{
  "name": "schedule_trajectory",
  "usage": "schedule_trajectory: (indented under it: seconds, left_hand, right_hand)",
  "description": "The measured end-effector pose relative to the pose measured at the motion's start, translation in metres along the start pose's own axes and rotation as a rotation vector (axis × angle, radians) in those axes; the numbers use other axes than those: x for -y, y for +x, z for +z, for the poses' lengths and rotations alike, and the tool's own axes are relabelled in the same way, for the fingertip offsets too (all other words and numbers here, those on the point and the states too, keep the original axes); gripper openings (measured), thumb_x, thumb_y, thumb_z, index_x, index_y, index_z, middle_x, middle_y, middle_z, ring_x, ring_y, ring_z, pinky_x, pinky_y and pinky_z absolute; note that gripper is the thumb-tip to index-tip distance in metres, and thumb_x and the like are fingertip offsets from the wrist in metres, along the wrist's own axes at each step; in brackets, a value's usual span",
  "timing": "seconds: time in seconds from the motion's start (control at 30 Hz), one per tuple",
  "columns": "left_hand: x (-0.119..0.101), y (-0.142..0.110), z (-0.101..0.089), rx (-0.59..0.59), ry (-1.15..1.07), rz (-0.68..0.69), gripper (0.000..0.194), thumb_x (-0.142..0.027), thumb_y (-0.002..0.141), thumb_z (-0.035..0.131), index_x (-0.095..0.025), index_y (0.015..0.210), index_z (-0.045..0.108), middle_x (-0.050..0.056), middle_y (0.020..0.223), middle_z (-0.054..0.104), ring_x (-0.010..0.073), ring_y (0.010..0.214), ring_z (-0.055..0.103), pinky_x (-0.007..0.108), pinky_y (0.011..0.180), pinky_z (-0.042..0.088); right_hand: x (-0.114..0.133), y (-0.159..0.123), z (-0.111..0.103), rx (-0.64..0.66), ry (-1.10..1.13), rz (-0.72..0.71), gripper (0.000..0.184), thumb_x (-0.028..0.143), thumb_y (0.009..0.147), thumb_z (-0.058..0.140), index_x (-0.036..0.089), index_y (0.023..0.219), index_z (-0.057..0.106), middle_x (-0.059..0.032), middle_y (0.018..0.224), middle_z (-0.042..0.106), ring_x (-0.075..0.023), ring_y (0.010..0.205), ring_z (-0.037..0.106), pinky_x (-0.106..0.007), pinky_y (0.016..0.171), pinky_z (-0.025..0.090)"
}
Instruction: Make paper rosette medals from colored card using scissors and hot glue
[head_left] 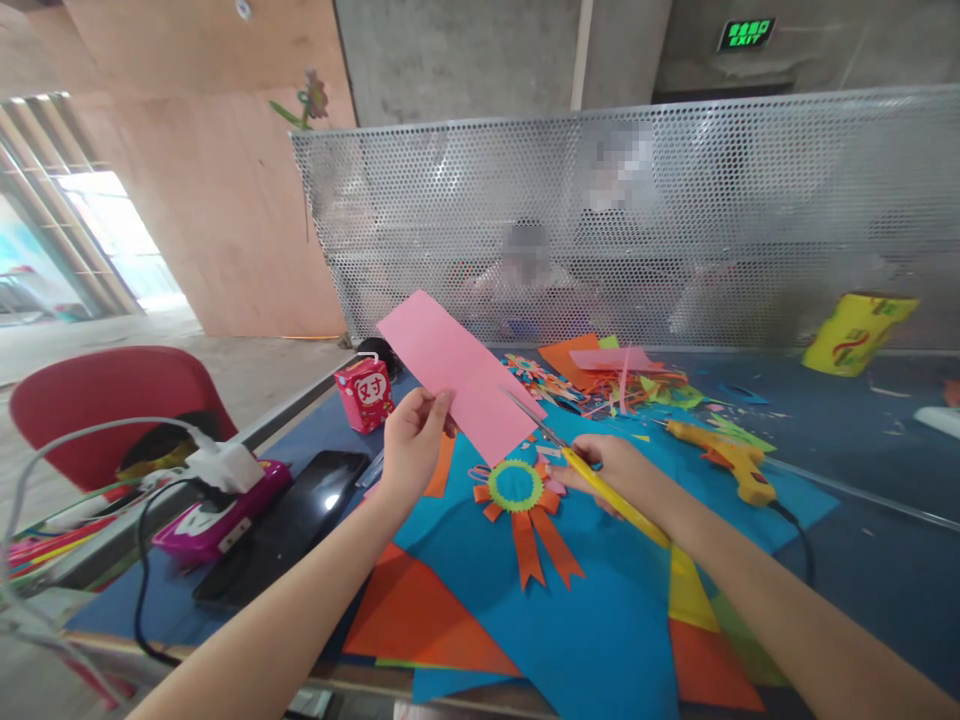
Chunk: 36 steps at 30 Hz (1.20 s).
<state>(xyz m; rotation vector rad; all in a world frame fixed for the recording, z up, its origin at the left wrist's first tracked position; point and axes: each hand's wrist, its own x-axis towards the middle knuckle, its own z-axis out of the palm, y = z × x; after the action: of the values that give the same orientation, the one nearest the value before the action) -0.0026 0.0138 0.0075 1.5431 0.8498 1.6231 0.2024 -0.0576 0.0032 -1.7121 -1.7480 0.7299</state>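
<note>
Pinched in my left hand (418,440) is a strip of pink paper (465,385), raised above the table and tilted. My right hand (611,470) is closed round yellow-handled scissors (577,462), whose blades lie at the paper's right end; I cannot tell whether they have cut into it. Just below the pink sheet lies a paper rosette (540,540) with a green scalloped ring and orange ribbon tails. It rests on large blue paper sheets (480,580), with orange sheets (420,612) partly beneath them.
A yellow glue gun (724,458) lies to the right, paper scraps (637,385) behind. On the left stand a red drink box (365,393), a black phone (289,525) and a purple power strip (221,515) with cables. A perforated metal screen (450,190) borders the table; people sit beyond it.
</note>
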Motion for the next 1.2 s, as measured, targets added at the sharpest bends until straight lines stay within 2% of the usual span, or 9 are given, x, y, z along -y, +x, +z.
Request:
schedule_trajectory:
  seconds: [0.23,0.47,0.8,1.0,1.2]
  left_hand:
    - [0.0008,0.0002,0.0003,0.006,-0.002,-0.002,0.017,-0.03,0.075,0.055,-0.016,0.066,0.051,-0.004,0.049,0.052,0.0076,0.044,0.047,0.02,0.046,0.039]
    - [-0.0004,-0.0018,0.002,0.032,-0.01,0.004,0.016,-0.029,0.075,0.055,-0.016,0.067,0.052,-0.003,0.05,0.052,0.0079,0.045,0.048,0.02,0.047,0.04]
    - [-0.0021,-0.0024,0.0014,0.038,-0.001,0.001,0.017,-0.03,0.075,0.056,-0.016,0.068,0.052,-0.003,0.05,0.053,0.0082,0.045,0.048,0.021,0.047,0.04]
    - [-0.0011,-0.0032,0.0023,0.03,-0.006,-0.009,0.017,-0.031,0.074,0.056,-0.015,0.068,0.052,-0.003,0.049,0.053,0.008,0.044,0.048,0.02,0.047,0.041]
    - [-0.0002,-0.0027,0.0015,0.024,-0.018,-0.032,0.018,-0.032,0.073,0.056,-0.016,0.066,0.052,-0.004,0.048,0.052,0.0079,0.043,0.049,0.02,0.047,0.042]
  right_hand:
    - [0.0077,-0.0028,-0.0008,-0.029,-0.002,0.048,0.038,0.048,0.064,0.058,0.02,0.054,0.033,0.0098,0.035,0.029,-0.0056,0.032,0.032,-0.02,0.037,0.017]
    - [0.0034,-0.0006,-0.0009,0.021,0.013,0.023,0.034,0.045,0.065,0.059,0.019,0.059,0.038,0.0095,0.04,0.035,-0.0054,0.032,0.036,-0.018,0.037,0.022]
    - [0.004,-0.0024,-0.0002,0.021,0.029,0.056,0.035,0.046,0.066,0.057,0.02,0.058,0.035,0.0103,0.034,0.031,-0.0054,0.03,0.034,-0.019,0.037,0.02]
    - [-0.0011,0.0015,0.0024,0.011,0.042,0.014,0.036,0.047,0.066,0.058,0.02,0.059,0.036,0.0098,0.039,0.033,-0.005,0.033,0.035,-0.019,0.037,0.02]
    - [-0.0002,-0.0007,0.0013,0.057,0.073,0.014,0.034,0.048,0.068,0.055,0.02,0.062,0.037,0.0103,0.036,0.033,-0.0052,0.032,0.034,-0.019,0.037,0.02]
